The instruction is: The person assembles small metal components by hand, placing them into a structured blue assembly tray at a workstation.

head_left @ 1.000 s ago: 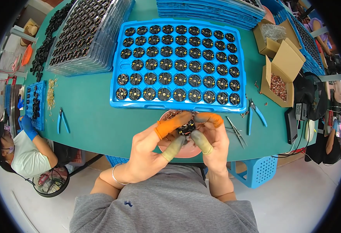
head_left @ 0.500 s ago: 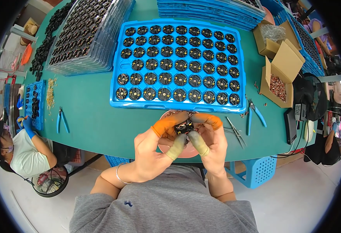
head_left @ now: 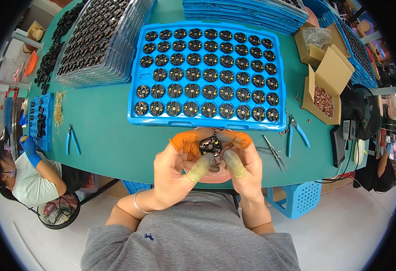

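Over a pink bowl, a round black motor part with copper-coloured and yellow bits is gripped by my left hand. Its thumb presses the near rim, and its orange-covered fingers curl round the far side. Close against the part's right side is my right hand, thumb and fingers drawn together. Something small and reddish-brown shows between them, too small to name. Finger covers, orange and yellowish with dark stains, are on both hands. Just beyond lies a blue tray with rows of similar round black parts.
Right of my hands lie tweezers and blue-handled pliers; other pliers lie left. A cardboard box holds small copper-coloured pieces. Clear stacked trays stand back left. At far left a person in blue gloves works by a small tray.
The round part has turned so its open face shows more and has shifted slightly left. My right fingers have come away to its side. The neighbour's gloved hand has moved slightly.
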Motion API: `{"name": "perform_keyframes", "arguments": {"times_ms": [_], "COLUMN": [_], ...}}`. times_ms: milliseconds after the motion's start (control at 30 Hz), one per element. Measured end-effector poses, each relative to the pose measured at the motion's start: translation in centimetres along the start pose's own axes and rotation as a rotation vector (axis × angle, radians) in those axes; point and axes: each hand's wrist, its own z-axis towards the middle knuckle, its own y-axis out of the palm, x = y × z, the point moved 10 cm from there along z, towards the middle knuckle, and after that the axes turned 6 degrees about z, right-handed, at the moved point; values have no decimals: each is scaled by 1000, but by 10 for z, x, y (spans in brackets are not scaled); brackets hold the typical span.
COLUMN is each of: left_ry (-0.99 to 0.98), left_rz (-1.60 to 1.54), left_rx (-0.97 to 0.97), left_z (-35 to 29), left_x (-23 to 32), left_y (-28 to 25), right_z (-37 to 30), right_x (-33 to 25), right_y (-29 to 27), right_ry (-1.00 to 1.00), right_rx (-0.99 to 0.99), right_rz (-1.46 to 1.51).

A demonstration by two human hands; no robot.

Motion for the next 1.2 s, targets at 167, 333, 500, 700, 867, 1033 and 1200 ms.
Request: {"name": "perform_keyframes", "arguments": {"times_ms": [167,333,500,700,867,1033,1200], "left_ry": [-44,55,137,10,-182,80,133], "left_rz": [-72,-3,166,-51,-225,30,96], "left_rx": [-55,13,-16,-3,-59,-44,-34], "left_z": [-1,-2,-2,2,0,-1,-3], "left_x": [-2,1,8,0,-12,5,4], "left_y": [3,2,5,2,5,5,5], "right_z": [1,-1,-6,-4,-4,-8,-8], "right_x": [-3,-6,-15,-12,-18,-17,-19], "right_y": [1,2,-1,-3,0,4,1], "right_ry": [-22,-37,-193,-40,-87,-109,-143], "right_rx": [34,28,66,70,24,9,27], "right_rz": [20,-19,-336,-142,-128,-196,-230]}}
